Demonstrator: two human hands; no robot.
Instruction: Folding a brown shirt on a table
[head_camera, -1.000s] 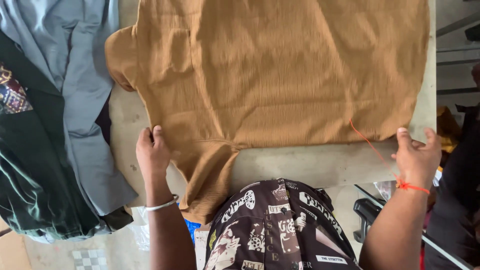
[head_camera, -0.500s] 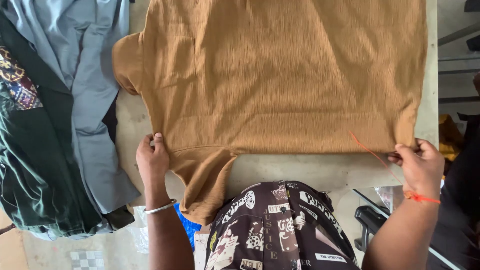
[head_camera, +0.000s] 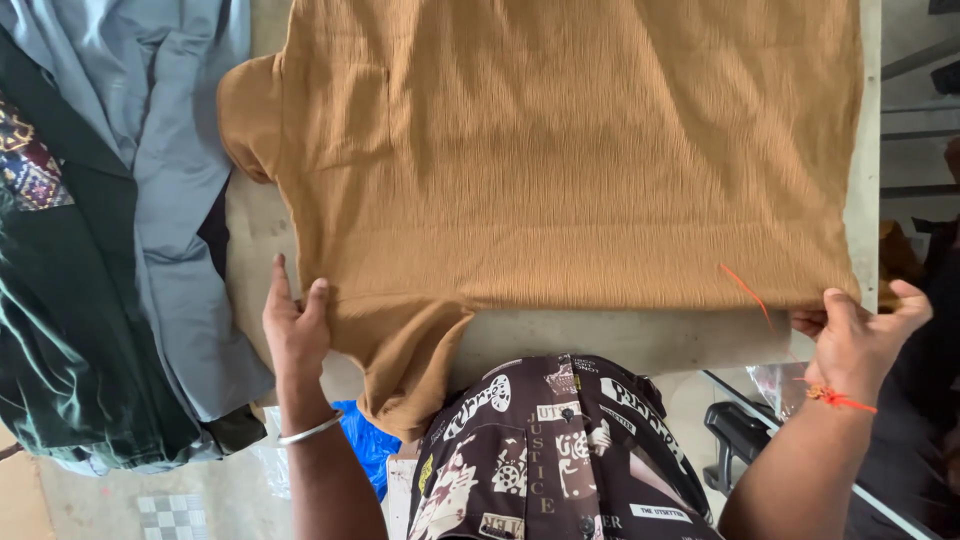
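Brown shirt (head_camera: 570, 160), top edge cropped

Garment workshop: brown shirt (head_camera: 570, 150) spread on worktable (head_camera: 620, 335), grey and green clothes (head_camera: 110, 250) piled alongside.

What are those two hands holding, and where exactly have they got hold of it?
Both hold the brown shirt spread on the table. The left hand grips its near edge by the sleeve; the right hand pinches the near corner of its hem.

The ribbed shirt (head_camera: 570, 150) is tan, the jacket (head_camera: 170, 160) grey-blue, the garment (head_camera: 60, 330) seemingly dark green.
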